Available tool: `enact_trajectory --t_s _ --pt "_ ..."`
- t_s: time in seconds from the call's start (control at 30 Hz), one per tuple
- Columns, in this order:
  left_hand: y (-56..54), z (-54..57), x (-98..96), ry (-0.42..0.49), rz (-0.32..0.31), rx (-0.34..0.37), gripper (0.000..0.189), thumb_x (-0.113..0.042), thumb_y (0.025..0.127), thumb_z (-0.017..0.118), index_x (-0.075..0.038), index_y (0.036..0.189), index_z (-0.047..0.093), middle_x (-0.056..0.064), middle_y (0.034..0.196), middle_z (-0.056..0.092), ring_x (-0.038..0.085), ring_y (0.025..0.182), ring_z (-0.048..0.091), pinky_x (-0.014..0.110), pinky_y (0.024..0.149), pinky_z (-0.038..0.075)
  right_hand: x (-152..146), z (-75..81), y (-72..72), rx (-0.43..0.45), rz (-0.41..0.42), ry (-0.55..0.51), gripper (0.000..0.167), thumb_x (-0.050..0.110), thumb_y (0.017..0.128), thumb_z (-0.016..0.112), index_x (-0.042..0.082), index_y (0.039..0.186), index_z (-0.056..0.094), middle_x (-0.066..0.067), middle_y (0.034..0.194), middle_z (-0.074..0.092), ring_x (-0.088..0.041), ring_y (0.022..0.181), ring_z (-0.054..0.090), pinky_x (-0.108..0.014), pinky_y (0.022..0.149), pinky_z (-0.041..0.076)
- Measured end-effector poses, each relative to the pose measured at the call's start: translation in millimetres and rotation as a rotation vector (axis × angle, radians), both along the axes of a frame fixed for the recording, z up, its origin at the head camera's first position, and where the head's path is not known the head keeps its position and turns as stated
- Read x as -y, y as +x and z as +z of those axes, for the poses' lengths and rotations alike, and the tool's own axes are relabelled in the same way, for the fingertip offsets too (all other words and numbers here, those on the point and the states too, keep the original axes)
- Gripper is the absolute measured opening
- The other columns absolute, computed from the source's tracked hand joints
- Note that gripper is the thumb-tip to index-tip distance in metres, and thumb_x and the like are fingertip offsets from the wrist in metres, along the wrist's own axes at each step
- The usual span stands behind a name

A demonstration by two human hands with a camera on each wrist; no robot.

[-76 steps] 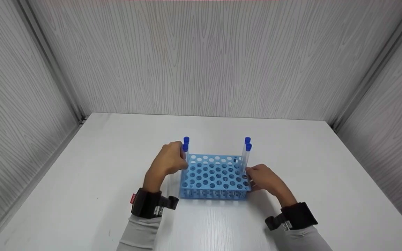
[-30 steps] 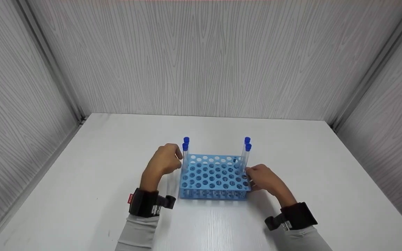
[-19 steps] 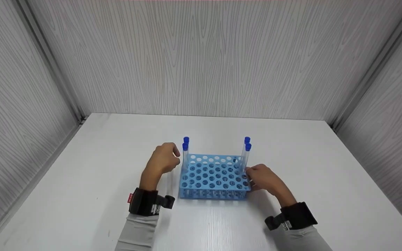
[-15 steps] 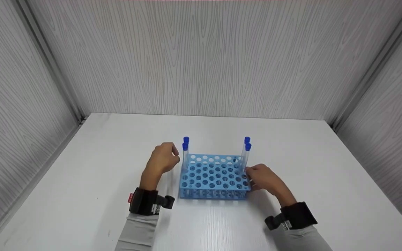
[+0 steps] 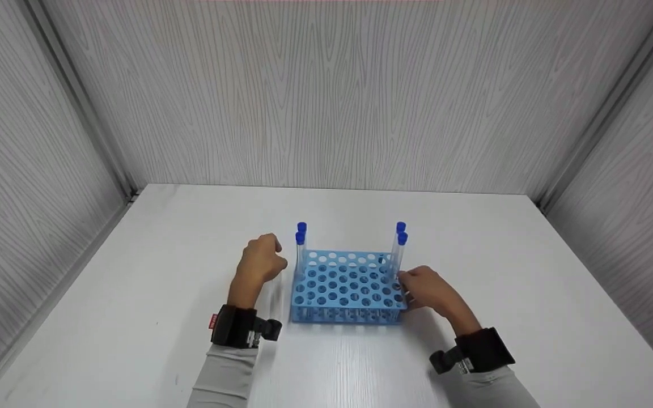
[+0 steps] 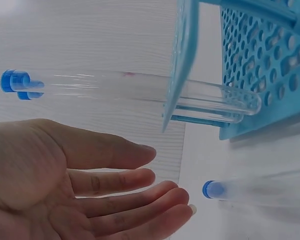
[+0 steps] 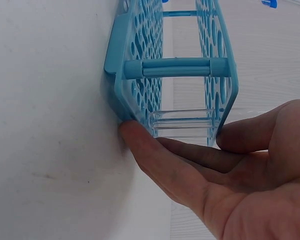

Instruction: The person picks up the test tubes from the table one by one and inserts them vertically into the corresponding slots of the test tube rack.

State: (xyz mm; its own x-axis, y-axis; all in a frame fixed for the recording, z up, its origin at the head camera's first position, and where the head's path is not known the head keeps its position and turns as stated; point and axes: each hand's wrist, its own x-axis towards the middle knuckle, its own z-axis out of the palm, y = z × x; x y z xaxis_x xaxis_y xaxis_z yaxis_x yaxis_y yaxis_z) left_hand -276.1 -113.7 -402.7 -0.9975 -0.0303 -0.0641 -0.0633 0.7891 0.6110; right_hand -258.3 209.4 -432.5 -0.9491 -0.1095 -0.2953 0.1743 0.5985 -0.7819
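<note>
A light blue test tube rack [image 5: 355, 309] stands on the table. Two clear test tubes with blue caps are upright at its back left, the nearer test tube [image 5: 300, 255] in front of the other; two more, including one test tube [image 5: 399, 258], stand at its back right. Left of the rack is my left hand [image 5: 258, 260], apart from the tubes; the left wrist view shows its fingers extended and nothing held. Another capped test tube [image 6: 260, 191] lies on the table near its fingertips. My right hand [image 5: 431, 292] grips the rack's right end, thumb at the upper plate, fingers lower down.
The white table [image 5: 134, 283] is enclosed by a grey wood-grained back wall [image 5: 326, 96] and side walls. Black wrist straps with small cameras are on both arms, including the left strap [image 5: 236, 327].
My left hand, earlier at the nearer left test tube, has moved away from it to the left. That tube stays upright in the rack. The right hand keeps its place on the rack.
</note>
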Motion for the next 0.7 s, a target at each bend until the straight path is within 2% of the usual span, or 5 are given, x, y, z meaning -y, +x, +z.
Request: enact_trajectory --t_s 0.17,0.33,0.53,0.7 --pt "-0.3 -1.5 0.2 -0.004 0.011 0.093 0.042 -0.008 0.09 0.068 0.008 0.128 0.06 0.025 0.12 0.067 0.031 0.093 0.067 0.04 0.077 0.058 0.0 0.2 1.2 -0.007 0.006 -0.003 0.042 0.022 0.106 0.043 -0.012 0.116 0.064 -0.014 0.093 0.064 -0.022 0.082 0.068 -0.038 0.076 0.061" --pt "-0.5 -3.7 -0.2 0.002 0.022 0.136 0.039 -0.009 0.089 0.071 0.009 0.122 0.063 0.023 0.11 0.07 0.027 0.081 0.069 0.034 0.065 0.058 0.3 1.4 3.2 -0.009 0.018 -0.021 0.041 0.021 0.106 0.043 -0.013 0.117 0.064 -0.015 0.093 0.064 -0.021 0.083 0.068 -0.039 0.077 0.061" --pt "-0.2 -4.9 -1.8 0.006 0.044 0.197 0.044 -0.008 0.089 0.073 0.01 0.126 0.059 0.023 0.109 0.068 0.027 0.082 0.067 0.032 0.063 0.059 -0.1 0.3 1.7 0.003 0.007 -0.018 0.042 0.021 0.106 0.043 -0.012 0.118 0.064 -0.013 0.093 0.063 -0.022 0.083 0.068 -0.038 0.076 0.061" --pt "1.0 -5.7 -3.8 0.005 0.047 0.228 0.045 -0.006 0.089 0.073 0.009 0.129 0.058 0.021 0.107 0.066 0.024 0.076 0.065 0.032 0.064 0.059 -0.7 -0.4 0.5 0.004 0.004 -0.016 0.042 0.022 0.106 0.042 -0.012 0.117 0.064 -0.013 0.093 0.062 -0.022 0.084 0.068 -0.038 0.077 0.061"
